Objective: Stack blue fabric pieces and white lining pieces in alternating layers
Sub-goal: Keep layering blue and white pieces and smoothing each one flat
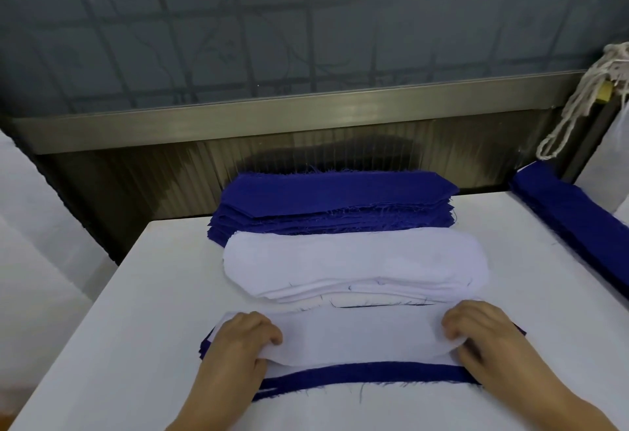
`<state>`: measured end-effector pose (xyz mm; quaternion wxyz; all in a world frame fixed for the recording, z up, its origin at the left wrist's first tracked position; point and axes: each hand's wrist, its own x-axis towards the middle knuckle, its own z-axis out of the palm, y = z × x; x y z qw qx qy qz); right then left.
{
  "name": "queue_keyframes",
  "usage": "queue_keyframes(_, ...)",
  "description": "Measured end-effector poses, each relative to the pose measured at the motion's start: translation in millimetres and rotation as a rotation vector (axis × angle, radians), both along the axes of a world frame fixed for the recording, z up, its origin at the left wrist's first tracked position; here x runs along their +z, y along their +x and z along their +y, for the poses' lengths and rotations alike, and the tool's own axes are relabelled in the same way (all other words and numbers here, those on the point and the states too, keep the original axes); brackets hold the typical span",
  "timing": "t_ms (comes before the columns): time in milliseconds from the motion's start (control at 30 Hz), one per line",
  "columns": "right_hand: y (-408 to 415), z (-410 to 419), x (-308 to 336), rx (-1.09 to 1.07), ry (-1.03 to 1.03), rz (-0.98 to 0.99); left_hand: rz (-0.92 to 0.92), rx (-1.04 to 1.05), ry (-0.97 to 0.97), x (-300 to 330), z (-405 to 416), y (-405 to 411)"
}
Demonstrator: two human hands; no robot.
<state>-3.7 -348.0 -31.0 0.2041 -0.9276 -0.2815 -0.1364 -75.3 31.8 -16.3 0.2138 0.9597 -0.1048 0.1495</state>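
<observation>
On the white table, a pile of blue fabric pieces lies at the far edge. In front of it sits a pile of white lining pieces. Nearest me is the alternating stack, its blue edge showing below a white lining piece on top. My left hand grips the left end of that top lining piece, fingers curled over it. My right hand grips its right end the same way. The lining's near edge is lifted slightly off the stack.
A long blue fabric bundle lies along the table's right side. White cord hangs at the upper right. A metal ledge and a dark wall stand behind the table. White cloth lies to the left, beyond the table edge.
</observation>
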Motion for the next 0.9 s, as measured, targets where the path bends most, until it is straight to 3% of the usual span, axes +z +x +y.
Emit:
queue_keyframes(200,-1,0,2,-0.002,0.041,-0.002,0.009,-0.026,0.028,7,-6,2)
queue_keyframes(400,-6,6,10,-0.021,0.029,0.017,0.131,0.048,-0.107,-3,-4,-5)
queue_keyframes(733,-6,26,3,0.028,-0.031,-0.086,0.054,0.02,-0.077,-3,-18,-2)
queue_keyframes(900,-4,28,-2,0.001,-0.03,-0.004,0.095,0.036,-0.072,-10,-15,-1)
